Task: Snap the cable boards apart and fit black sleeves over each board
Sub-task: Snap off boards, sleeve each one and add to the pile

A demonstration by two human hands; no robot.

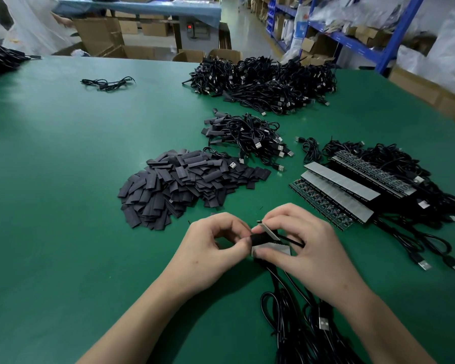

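Left grip (216,249): I see it curled tight, pinching the black sleeve (259,239).
Right grip (309,248): curled around the board (272,251), above the desk (63,179).

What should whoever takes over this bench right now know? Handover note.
The left hand pinches a black sleeve at the end of a board.
The right hand grips the small boards, with cables trailing toward the person.
The loose sleeves lie ahead left, the unsnapped panels to the right.
Done: a sleeved bundle beyond the loose sleeves.
Left: seat this sleeve, then work through the panels.
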